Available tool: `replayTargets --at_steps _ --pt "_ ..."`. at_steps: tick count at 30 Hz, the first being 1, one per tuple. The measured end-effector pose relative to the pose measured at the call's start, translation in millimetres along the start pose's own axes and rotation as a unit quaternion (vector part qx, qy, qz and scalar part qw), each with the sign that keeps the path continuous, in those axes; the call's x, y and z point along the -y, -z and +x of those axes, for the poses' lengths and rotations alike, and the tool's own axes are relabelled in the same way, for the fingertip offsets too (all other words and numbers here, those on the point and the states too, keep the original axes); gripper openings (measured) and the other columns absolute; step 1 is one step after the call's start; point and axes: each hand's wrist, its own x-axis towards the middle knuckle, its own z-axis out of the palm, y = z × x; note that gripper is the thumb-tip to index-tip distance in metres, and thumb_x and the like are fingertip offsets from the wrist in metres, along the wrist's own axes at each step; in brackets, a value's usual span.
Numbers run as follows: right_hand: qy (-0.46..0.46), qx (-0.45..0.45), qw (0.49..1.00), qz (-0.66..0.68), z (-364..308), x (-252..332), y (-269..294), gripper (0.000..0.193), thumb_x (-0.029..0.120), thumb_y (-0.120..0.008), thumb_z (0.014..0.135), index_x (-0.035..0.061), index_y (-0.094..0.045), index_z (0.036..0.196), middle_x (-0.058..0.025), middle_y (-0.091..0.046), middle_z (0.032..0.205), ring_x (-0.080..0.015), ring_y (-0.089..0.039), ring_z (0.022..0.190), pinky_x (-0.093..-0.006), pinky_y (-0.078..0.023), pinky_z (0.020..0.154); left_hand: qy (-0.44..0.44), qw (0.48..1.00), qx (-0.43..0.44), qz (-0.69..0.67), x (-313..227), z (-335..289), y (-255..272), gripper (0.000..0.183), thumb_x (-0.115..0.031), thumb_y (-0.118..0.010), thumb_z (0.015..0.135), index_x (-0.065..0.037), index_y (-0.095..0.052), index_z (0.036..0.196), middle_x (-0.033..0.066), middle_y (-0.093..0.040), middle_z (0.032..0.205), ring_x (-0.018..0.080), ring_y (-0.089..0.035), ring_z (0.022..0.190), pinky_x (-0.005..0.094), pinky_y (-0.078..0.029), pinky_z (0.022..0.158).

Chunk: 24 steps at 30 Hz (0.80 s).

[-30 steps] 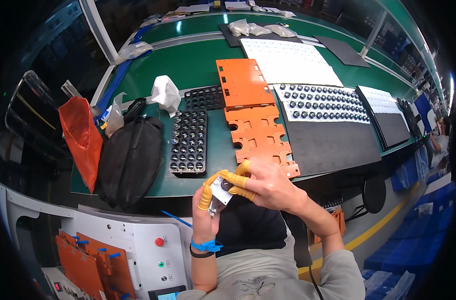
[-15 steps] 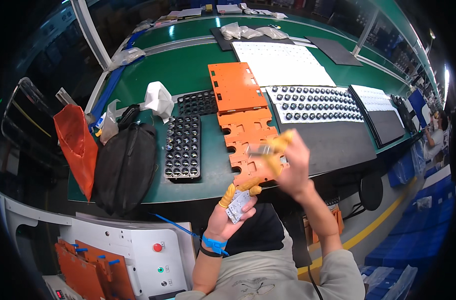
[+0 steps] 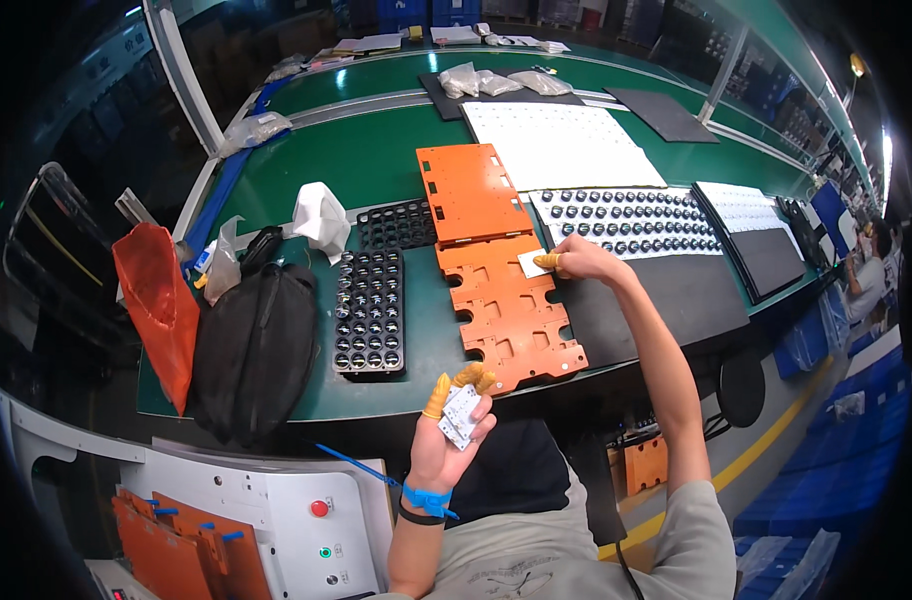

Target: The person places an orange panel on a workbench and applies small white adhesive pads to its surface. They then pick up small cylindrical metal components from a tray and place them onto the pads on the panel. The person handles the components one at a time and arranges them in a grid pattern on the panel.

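Note:
My left hand [image 3: 440,446], palm up with yellow finger covers, is closed around small white circuit boards [image 3: 460,416]; I cannot tell how many lie in it. At the upper right of an orange fixture plate [image 3: 511,315] with shaped recesses and notched edges, my right hand [image 3: 588,261] pinches one square white board [image 3: 530,264]. That board lies on or just over the plate; which is hard to tell. Behind stands a second, flatter orange plate [image 3: 473,190] with slots, joined to the first along its near edge. A blue wrist strap [image 3: 428,498] circles my left wrist.
Left of the plates is a black tray [image 3: 369,315] of round lens-like parts. A white sheet [image 3: 626,222] with rows of black round parts lies to the right, by a dark mat [image 3: 656,310]. A black bag [image 3: 254,350] hangs over the left edge. Another person [image 3: 869,275] sits far right.
My right hand has moved away from me and put a white board at the fixture's upper right. My left hand has shifted slightly, still holding its boards.

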Motion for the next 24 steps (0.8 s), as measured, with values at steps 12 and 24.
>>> replayTargets --at_steps 12,24 --pt "-0.068 -0.009 0.951 -0.303 3.4 57.2 14.7 0.04 0.04 -0.071 0.084 0.0004 -0.072 0.083 -0.0117 -0.069 0.074 -0.025 -0.069 0.071 -0.0353 -0.053 0.062 -0.114 0.993 -0.004 0.003 -1.6 -16.9 -17.1 0.05 -0.018 -0.062 0.091 0.001 -0.05 0.135 0.0128 -0.058 0.115 0.0203 -0.046 0.087 0.0326 -0.039 0.075" --pt "0.327 -0.101 0.926 -0.157 -12.0 198.0 -163.8 0.033 0.036 -0.075 0.081 0.003 -0.074 0.085 -0.018 -0.071 0.078 -0.0349 -0.07 0.076 -0.0463 -0.054 0.069 -0.171 0.984 -0.037 0.006 -22.0 -35.7 6.5 0.041 -0.029 -0.055 0.102 -0.003 -0.053 0.134 0.0057 -0.058 0.106 0.0163 -0.048 0.085 0.0308 -0.042 0.08"
